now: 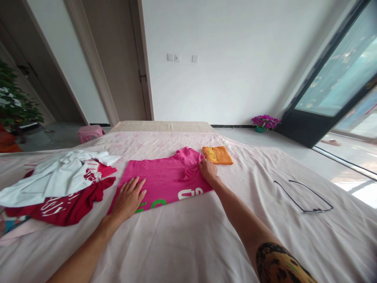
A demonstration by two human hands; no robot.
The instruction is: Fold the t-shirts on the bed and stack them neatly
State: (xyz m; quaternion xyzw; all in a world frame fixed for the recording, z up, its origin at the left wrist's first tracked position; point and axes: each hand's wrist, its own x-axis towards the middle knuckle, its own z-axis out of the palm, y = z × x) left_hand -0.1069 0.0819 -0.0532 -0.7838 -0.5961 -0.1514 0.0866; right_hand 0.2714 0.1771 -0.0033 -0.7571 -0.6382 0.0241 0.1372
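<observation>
A bright pink T-shirt [165, 179] with white and green lettering lies partly folded on the pale pink bed sheet [182, 239]. My left hand [129, 196] rests flat on its lower left part, fingers spread. My right hand [208, 169] is closed in a pinch on the shirt's right edge, near the sleeve. Just beyond that hand lies a folded orange garment [217, 154].
A heap of white [55, 175] and dark red clothes [70, 204] lies at the left of the bed. A black wire hanger [304, 195] lies at the right. Beyond the bed are a pink stool [90, 132], a flower pot [264, 122], a door and a glass sliding door.
</observation>
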